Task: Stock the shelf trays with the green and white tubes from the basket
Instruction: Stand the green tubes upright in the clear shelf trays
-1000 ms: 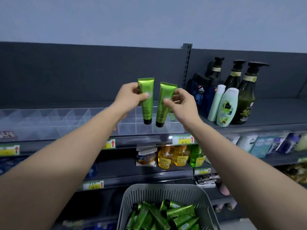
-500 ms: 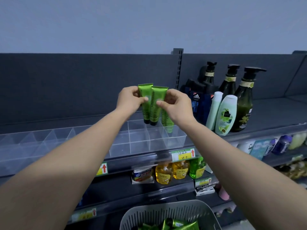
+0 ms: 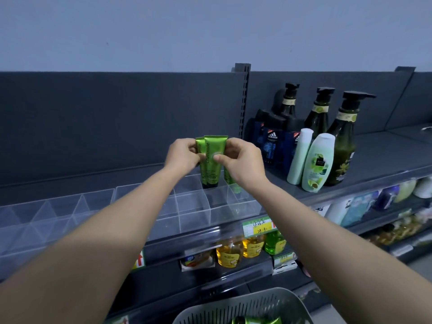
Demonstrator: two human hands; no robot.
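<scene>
"Chamomile" on front green tube (image 3: 211,174), "adidas" on blue pack (image 3: 272,142)

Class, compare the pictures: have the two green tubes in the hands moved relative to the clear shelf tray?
Yes. The green tubes, apart earlier, now overlap, and their caps have sunk toward the back row of the clear tray.

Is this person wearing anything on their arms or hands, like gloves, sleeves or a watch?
Nothing that shows. The left hand and the right hand have no gloves and no rings in view. The left forearm and the right forearm are bare to the frame's edge: no sleeve, cuff, watch or wristband.
</scene>
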